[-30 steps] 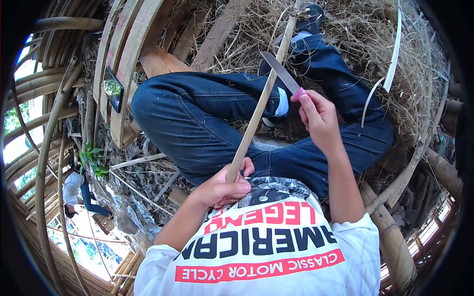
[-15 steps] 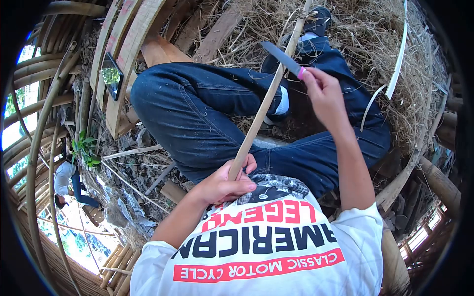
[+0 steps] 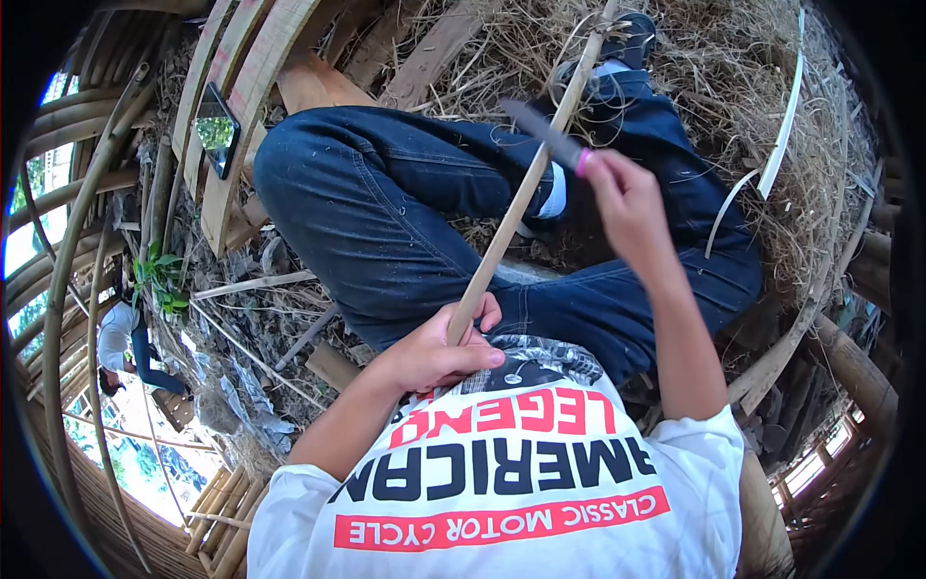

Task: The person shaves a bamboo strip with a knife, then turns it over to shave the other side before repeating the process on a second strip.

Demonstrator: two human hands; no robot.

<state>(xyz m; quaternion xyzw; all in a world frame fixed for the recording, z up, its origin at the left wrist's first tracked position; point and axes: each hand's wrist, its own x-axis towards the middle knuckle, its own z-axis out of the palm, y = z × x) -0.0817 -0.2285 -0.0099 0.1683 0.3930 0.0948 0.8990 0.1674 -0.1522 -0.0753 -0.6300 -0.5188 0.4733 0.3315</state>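
Observation:
My left hand (image 3: 439,355) is closed around the lower end of a long, pale bamboo strip (image 3: 513,214), close to my waist. The strip slants up and away between my legs, with thin curled shavings hanging near its far end. In my right hand (image 3: 627,203) is a knife (image 3: 542,129), gripped by its pink handle. Its dark blade, slightly blurred, lies across the upper half of the strip and appears to touch it. Most of the handle is hidden in my fingers.
Shavings and dry straw (image 3: 733,87) cover the ground beyond my legs. A phone (image 3: 218,133) rests on wooden planks (image 3: 253,92) at upper left. Loose white strips (image 3: 783,121) lie at right. Another person (image 3: 121,338) is at far left, near bamboo poles (image 3: 68,289).
My right hand has drawn the knife slightly down and left, toward my body along the strip. My left hand keeps its hold. The view has shifted a little.

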